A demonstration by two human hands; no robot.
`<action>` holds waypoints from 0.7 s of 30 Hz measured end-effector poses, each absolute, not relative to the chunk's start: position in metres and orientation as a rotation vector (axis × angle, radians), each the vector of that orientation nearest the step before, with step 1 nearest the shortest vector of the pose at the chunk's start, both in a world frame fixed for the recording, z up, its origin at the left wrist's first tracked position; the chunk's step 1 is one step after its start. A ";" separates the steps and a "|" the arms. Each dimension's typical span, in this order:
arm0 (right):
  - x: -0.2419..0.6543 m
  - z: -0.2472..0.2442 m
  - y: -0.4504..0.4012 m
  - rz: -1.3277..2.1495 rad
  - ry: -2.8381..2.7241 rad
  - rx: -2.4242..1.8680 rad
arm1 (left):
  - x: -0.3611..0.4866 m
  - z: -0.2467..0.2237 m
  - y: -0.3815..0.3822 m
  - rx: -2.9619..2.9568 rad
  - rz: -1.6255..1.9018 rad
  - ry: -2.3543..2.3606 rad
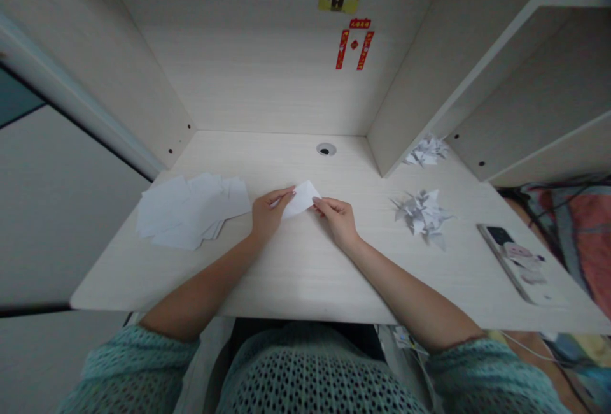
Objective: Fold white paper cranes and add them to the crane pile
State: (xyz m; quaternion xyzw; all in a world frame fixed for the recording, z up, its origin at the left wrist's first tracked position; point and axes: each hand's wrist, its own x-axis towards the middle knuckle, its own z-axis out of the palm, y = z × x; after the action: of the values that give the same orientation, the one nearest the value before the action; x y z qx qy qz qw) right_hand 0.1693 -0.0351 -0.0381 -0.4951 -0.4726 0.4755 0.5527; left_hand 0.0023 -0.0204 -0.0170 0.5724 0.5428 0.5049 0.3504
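A small piece of white paper (300, 199), seemingly folded, is held up between my two hands just above the desk. My left hand (268, 211) pinches its left edge between thumb and fingers. At its right corner, the thumb and fingertips of my right hand (337, 216) are closed on it. Left of my left hand lies a spread pile of white paper sheets (191, 207). To the right of my right hand sits a heap of folded white paper pieces with pointed tips (422, 214).
The pale desk (305, 274) has a round cable hole (326, 149) at the back. A second heap of folded paper (427, 149) lies by the upright divider (405, 83). A phone in a decorated case (520, 264) rests near the right edge. Red stickers (354, 44) mark the back panel.
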 end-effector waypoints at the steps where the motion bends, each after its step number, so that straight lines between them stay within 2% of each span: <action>1: 0.169 -0.037 -0.035 1.122 -1.082 -1.182 | 0.002 -0.018 -0.020 1.476 1.309 1.403; 21: 0.163 -0.045 -0.033 1.167 -0.899 -1.026 | 0.004 -0.019 -0.022 1.468 1.308 1.412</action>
State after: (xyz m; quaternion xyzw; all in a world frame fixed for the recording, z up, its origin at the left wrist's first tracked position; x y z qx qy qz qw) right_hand 0.1629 -0.0330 -0.0445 -0.4470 -0.3913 0.5081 0.6236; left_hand 0.0036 -0.0221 -0.0187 0.5676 0.5457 0.5057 0.3527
